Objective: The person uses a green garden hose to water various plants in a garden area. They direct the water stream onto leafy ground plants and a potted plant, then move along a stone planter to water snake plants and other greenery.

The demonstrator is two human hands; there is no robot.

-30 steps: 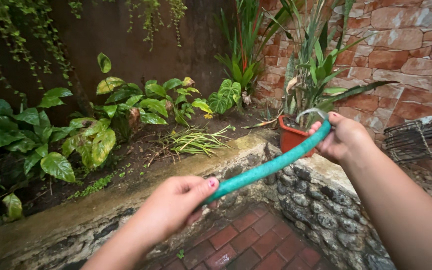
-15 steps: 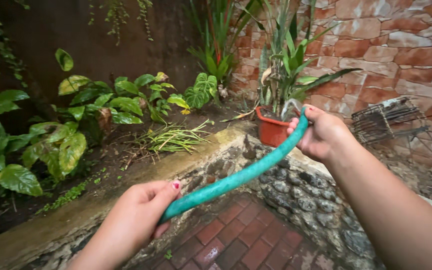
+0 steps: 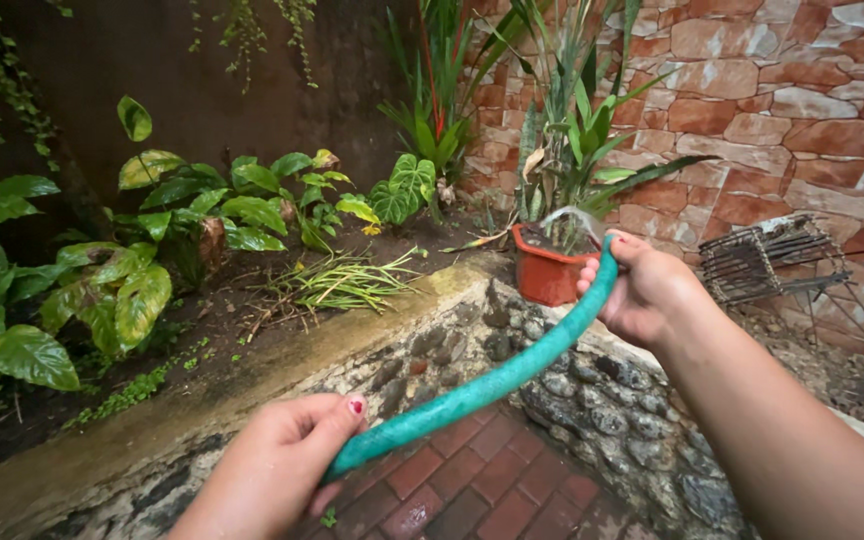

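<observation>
Steady now: both hands clamp the green hose [image 3: 492, 383], right hand [image 3: 647, 290] should keep water over the orange pot [image 3: 544, 275], left hand [image 3: 287, 460] supporting slack.

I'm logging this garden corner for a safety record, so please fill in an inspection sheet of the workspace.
Surface: wet red brick paving below a stone-faced planter wall.
Job's things: green hose, water spraying from its end into the terracotta pot.
Clutter: cut grass stems on the soil; wire rack by the wall.
Hands: left hand grips the hose low; right hand grips it near the end.
Cables: nothing seen.
Surroundings: leafy plants, stone-clad wall.
</observation>
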